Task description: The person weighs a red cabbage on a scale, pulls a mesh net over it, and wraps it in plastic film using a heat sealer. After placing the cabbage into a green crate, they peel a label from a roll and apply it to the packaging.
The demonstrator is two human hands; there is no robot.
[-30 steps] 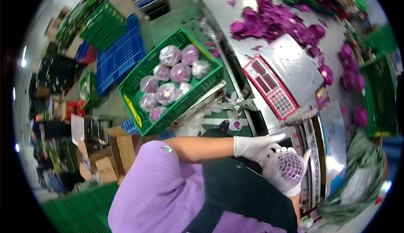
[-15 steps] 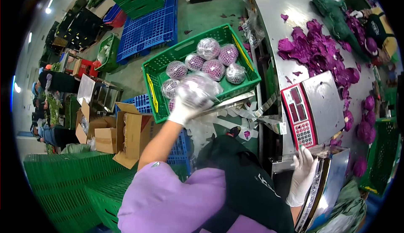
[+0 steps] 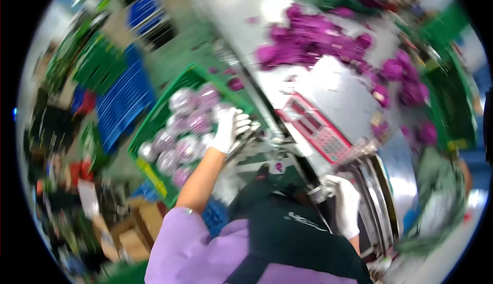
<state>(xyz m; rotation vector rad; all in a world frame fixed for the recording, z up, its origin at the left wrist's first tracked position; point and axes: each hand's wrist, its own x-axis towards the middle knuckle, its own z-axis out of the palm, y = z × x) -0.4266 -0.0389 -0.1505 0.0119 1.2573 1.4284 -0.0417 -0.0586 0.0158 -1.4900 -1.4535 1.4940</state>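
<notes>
My left hand point(image 3: 231, 131), in a white glove, lies open with outstretched fingers at the near rim of a green crate point(image 3: 145, 135). Inside that crate sit several purple cabbages point(image 3: 199, 122) in clear film and white netting. My right hand point(image 3: 346, 204), also gloved in white, is bent with its fingers drawn together at a small pale, shiny piece point(image 3: 320, 192); what it pinches is too blurred to make out. Just beyond that hand is a scale with a red keypad panel point(image 3: 316, 128) and a steel plate point(image 3: 349, 91).
Loose purple leaves point(image 3: 313, 40) cover part of the steel table point(image 3: 231, 7). Whole purple cabbages point(image 3: 411, 86) lie at its right. A metal-edged machine point(image 3: 377, 197) stands beside my right hand. Blue pallets point(image 3: 120, 102) and cardboard boxes point(image 3: 136, 230) are on the left.
The wrapped cabbage has left my left hand, which is now open at the crate's rim. My right hand's fingers have drawn in. The whole view has turned and is blurred.
</notes>
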